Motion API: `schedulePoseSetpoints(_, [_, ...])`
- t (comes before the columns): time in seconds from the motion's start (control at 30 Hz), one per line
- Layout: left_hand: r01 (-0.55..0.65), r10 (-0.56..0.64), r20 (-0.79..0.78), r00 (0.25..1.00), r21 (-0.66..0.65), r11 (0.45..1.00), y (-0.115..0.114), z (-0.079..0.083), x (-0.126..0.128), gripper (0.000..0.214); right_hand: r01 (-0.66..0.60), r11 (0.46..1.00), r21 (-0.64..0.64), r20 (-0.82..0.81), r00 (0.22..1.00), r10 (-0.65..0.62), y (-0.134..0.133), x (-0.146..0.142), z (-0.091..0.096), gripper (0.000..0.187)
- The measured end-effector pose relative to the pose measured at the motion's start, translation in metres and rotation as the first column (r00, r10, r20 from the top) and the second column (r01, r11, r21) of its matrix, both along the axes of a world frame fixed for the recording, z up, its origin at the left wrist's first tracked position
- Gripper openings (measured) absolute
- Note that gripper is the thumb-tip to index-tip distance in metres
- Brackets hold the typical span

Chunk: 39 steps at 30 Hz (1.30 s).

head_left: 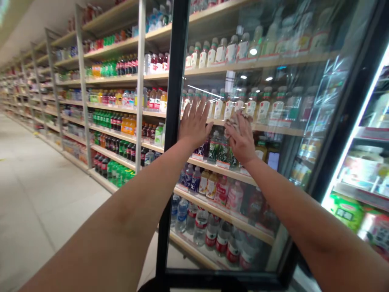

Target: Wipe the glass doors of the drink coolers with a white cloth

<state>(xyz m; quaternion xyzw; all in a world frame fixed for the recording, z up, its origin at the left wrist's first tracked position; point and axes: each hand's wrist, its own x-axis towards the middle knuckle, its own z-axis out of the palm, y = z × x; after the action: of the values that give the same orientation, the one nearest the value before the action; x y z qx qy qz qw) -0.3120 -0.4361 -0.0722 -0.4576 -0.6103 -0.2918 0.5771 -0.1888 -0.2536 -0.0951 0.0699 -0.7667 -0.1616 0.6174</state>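
A glass door point(219, 255) in a black frame stands swung open in front of me. My left hand point(194, 123) lies flat against the glass near the frame's left edge, fingers spread, holding nothing. To its right, my right hand point(243, 142) presses a crumpled, light brownish cloth point(232, 123) to the pane. The cloth is bunched under the fingers and partly hidden by them. Both arms are stretched forward. Bottles on shelves show through the glass, mixed with reflections of lights.
Long shelves of bottled drinks point(115, 105) run along the aisle to the far left, beside a pale tiled floor point(27, 194). At right is a lit cooler interior with shelves point(361, 190) holding packages, including a green pack point(346, 211).
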Motion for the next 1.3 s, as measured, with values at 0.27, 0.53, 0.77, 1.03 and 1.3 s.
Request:
schedulePoseSetpoints(0.27, [-0.014,0.014,0.027,1.000,-0.008,1.000,0.000,0.001,0.001,0.067,0.014,0.995,-0.094,-0.056,0.998,-0.020,-0.015,-0.014,0.006,0.062])
schedulePoseSetpoints(0.53, [-0.035,0.035,0.029,0.999,-0.007,0.999,-0.001,0.000,0.007,0.067,0.077,0.995,-0.065,0.002,0.997,-0.077,-0.021,-0.002,-0.014,0.058])
schedulePoseSetpoints(0.77, [-0.003,0.004,0.066,0.998,-0.024,1.000,-0.001,0.001,0.004,0.067,0.068,0.990,-0.128,-0.043,0.996,-0.074,-0.011,-0.012,0.063,0.056])
schedulePoseSetpoints(1.03, [0.040,-0.035,0.093,0.995,-0.054,0.998,0.000,0.002,0.000,0.069,0.052,0.990,-0.131,0.029,0.998,-0.049,-0.006,-0.005,0.037,0.056])
schedulePoseSetpoints(1.3, [0.054,-0.048,0.109,0.993,-0.056,0.997,0.001,0.002,0.000,0.071,0.016,0.995,-0.095,0.112,0.994,-0.005,0.015,0.008,0.055,0.055])
